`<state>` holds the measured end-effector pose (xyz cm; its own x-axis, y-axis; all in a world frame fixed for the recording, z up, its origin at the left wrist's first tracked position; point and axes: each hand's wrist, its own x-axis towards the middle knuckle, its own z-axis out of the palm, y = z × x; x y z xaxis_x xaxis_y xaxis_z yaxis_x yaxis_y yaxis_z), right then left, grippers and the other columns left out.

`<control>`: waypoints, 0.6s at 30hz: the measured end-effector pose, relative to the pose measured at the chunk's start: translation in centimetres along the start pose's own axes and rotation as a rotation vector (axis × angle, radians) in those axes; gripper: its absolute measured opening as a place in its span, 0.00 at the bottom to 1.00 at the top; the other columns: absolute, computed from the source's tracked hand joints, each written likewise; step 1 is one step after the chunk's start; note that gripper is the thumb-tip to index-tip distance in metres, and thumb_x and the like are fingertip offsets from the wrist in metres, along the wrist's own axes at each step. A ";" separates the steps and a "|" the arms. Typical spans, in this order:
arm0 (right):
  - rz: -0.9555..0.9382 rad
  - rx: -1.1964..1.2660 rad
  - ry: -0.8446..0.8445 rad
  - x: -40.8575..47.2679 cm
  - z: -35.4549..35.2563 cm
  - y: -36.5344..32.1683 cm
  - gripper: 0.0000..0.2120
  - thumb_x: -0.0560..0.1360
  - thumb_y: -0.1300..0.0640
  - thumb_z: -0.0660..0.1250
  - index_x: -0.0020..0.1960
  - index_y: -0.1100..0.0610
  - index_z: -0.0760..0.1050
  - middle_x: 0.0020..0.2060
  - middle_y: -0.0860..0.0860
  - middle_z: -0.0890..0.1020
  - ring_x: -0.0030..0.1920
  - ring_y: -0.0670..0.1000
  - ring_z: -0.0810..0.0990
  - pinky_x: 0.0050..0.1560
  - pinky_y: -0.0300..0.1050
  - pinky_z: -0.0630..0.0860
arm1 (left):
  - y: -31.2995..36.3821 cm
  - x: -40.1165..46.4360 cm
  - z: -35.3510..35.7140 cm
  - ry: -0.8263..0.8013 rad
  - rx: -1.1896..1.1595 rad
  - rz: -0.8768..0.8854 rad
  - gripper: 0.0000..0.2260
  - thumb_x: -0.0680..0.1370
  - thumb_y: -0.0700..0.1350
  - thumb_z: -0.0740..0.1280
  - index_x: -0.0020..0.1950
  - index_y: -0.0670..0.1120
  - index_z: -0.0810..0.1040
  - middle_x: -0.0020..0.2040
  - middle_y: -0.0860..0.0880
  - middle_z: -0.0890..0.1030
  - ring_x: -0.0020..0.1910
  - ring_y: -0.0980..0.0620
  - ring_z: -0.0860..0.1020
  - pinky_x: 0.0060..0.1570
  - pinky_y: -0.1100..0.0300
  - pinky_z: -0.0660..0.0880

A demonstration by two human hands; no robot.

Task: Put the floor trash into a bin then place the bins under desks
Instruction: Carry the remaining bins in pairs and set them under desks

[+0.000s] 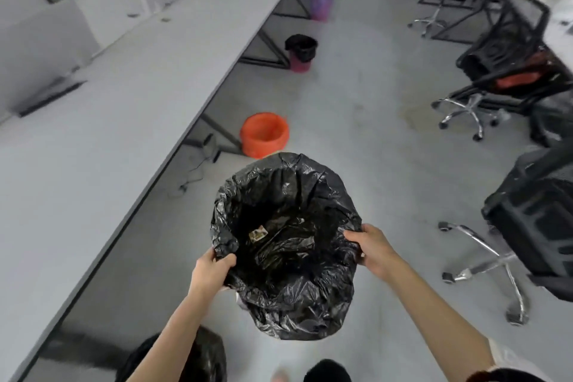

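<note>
The long grey counter (102, 121) runs from the lower left up to the top middle of the frame, with the pale floor (366, 121) open beside it and black office chairs (511, 53) crowding the right side. Along the counter's edge stand an orange bin (264, 134) in the middle of the frame, a pink bin lined in black (300, 52) further up, and a purple one (322, 3) near the top. Another black-lined bin (201, 357) sits at the bottom left.

In the centre, a bin with a black bag (286, 245) is lifted off the floor. The left hand (211, 270) grips the near-left rim, fingers curled over the plastic; the right hand (373, 246) clamps the right rim likewise. A small scrap of trash (258, 233) lies inside.

The risk, as I see it: both hands seem to hold mostly bag film, so the liner could slip off the rim or tear, dropping the bin. Swinging it under the counter, it might also knock the orange bin or catch the cables (198, 167) trailing on the floor there.
</note>
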<state>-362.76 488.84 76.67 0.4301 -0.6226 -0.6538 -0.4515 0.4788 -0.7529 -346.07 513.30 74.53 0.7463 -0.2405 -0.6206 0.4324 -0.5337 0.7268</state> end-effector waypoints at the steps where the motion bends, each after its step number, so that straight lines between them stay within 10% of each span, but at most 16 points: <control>1: -0.006 0.031 0.019 2.2 -0.7 -1.8 0.09 0.76 0.65 0.65 0.56 0.61 0.71 0.48 0.57 0.79 0.47 0.55 0.78 0.47 0.49 0.76 | 2.5 2.4 1.5 -0.019 0.011 0.014 0.05 0.72 0.39 0.65 0.41 0.49 0.75 0.37 0.47 0.79 0.37 0.47 0.79 0.45 0.50 0.79; 18: 0.021 0.162 0.069 37.8 -9.3 -30.6 0.06 0.75 0.64 0.66 0.51 0.59 0.74 0.46 0.55 0.81 0.46 0.54 0.79 0.51 0.51 0.76 | 36.9 31.4 24.1 -0.104 0.085 0.029 0.04 0.73 0.39 0.65 0.44 0.48 0.75 0.38 0.46 0.79 0.35 0.49 0.77 0.36 0.60 0.76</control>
<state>-339.93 444.90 75.72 0.3645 -0.6502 -0.6666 -0.3257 0.5817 -0.7454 -318.89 466.56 74.82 0.6993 -0.3370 -0.6303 0.3641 -0.5909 0.7199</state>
